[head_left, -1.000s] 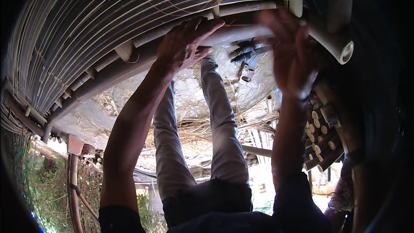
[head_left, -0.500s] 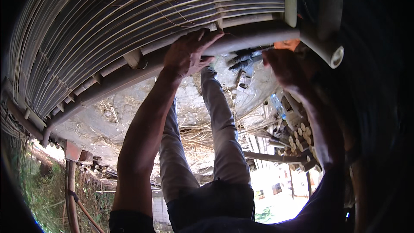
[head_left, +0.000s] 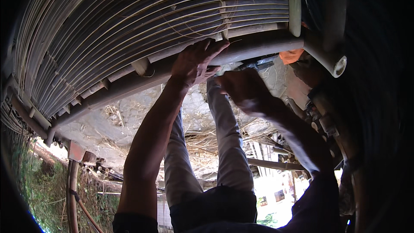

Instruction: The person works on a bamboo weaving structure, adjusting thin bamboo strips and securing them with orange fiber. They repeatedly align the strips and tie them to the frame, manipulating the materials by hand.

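Note:
A bench-like frame of thin bamboo slats (head_left: 172,15) is edged by a thick bamboo pole (head_left: 254,48). My left hand (head_left: 195,64) grips this pole near its middle, fingers over the top and thumb along the lower side. A thin strand shows by its index fingertip. Just below and to the right, my right hand (head_left: 243,87) is closed like a fist, its fingertips turned toward the left thumb. Whatever it holds, if anything, is hidden. Partly behind that hand, a dark tool (head_left: 258,64) lies on the ground.
An orange item (head_left: 291,56) sits beneath the pole's right part, close to a cut bamboo end (head_left: 340,66). Dry straw (head_left: 194,140) litters the ground around my legs (head_left: 228,140). Cut bamboo lengths (head_left: 101,170) lie stacked at left, near an upright post (head_left: 73,190).
My right hand has swung left, from beside the dark tool to just below my left hand. The left hand keeps its place on the pole. The whole view has shifted slightly.

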The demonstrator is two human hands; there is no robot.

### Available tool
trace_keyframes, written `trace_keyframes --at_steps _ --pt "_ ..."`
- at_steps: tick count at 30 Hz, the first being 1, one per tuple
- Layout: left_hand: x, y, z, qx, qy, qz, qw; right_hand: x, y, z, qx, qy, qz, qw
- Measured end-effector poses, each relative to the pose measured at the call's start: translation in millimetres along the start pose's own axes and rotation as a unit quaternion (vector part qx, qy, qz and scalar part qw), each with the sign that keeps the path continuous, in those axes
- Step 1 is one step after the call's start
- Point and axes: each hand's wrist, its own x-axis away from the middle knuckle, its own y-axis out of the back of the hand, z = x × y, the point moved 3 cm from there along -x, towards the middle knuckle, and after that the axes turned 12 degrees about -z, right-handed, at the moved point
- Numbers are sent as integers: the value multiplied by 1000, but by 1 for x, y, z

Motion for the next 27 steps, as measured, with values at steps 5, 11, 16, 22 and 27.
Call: trace_keyframes --at_steps 5,11,16,22,27 --pt "-5 0 5 13 -1 2 1000 55 52 -77 -73 -197 38 977" --pt "1 -4 2 -7 -21 -31 999 43 100 -57 -194 -308 -187 912" --pt "21 24 -1 114 52 -176 976 80 162 -83 202 -454 -284 820" --pt "106 72 -18 216 220 -261 915 -62 -10 -13 155 -203 -328 910" --pt "162 129 -10 294 381 -278 831 -112 -88 49 160 -235 -221 933"
